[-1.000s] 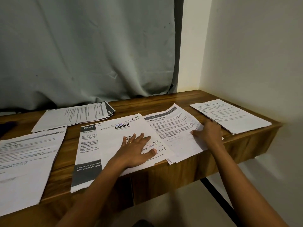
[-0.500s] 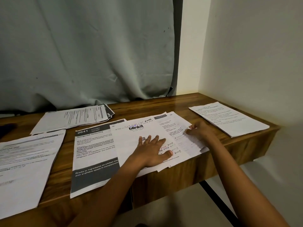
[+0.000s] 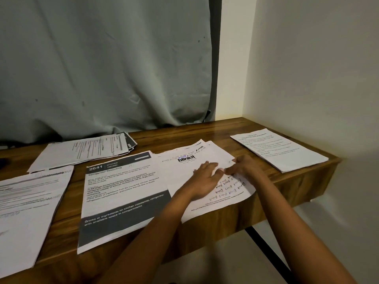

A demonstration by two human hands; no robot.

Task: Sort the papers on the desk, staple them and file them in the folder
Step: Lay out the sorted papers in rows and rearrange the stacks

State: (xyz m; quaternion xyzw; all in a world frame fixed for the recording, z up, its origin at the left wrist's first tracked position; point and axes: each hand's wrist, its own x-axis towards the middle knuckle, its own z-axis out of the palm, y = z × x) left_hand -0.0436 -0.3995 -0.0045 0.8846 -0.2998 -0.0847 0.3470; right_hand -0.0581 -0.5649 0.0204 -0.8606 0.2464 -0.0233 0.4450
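1. A brown wooden table [image 3: 184,134] runs across the middle of the frame. A grey curtain [image 3: 102,68] hangs behind it, and a pale wall [image 3: 307,58] is on the right.
2. At the upper left of the table lies a messy stack of papers [image 3: 82,150]. At the far left is a blurry sheet [image 3: 26,212], and its words cannot be read.
3. On the right side, well apart from the hands, lies a printed page [image 3: 281,150]. Its print is too small to read.
4. In the middle is a sheet [image 3: 123,191] that says "2641", "KITCHEN" and "Refrigerator Restocking". Its dark band starts "Drinks or ingredients on kitchen countertop".
5. Just right of it is the blinkit paper [image 3: 184,158], with handwriting on it and more sheets under it.
6. The left hand [image 3: 203,181] lies flat on the blinkit paper with its fingers straight.
7. The right hand [image 3: 244,167] is at the right edge of that paper with its fingers bent. I cannot tell if they pinch a sheet.
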